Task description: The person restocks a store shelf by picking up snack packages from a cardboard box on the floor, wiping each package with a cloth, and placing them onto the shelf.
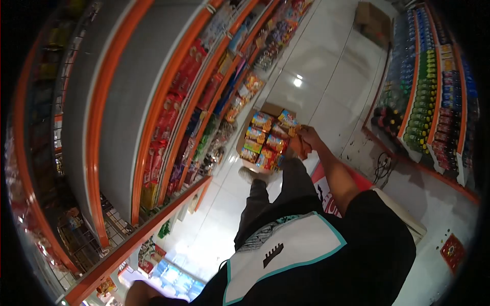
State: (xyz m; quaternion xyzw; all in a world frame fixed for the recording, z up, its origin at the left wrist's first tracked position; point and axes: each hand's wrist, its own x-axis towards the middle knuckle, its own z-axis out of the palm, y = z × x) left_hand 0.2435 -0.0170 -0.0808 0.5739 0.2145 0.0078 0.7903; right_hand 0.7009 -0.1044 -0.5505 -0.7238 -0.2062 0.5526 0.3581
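My right hand (307, 135) reaches down to the right side of an open cardboard box (272, 109) on the floor. Its fingers are closed on the edge of an orange-yellow snack packet (293, 130) at the box's upper right. More colourful snack packets (261, 121) lie in rows inside the box. A brown-orange flap or packet, too unclear to name, shows just below the hand. At the lower left, only a bent part of my left arm shows; my left hand is out of view.
Tall orange-edged shelves (144, 153) with packaged goods stand on the left. Bottle shelves (423, 92) stand at the right. Another cardboard box (372, 23) sits on the tiled floor at the top. A red-and-white object (326, 196) is beside my leg; a black cable (384, 166) lies near the bottles.
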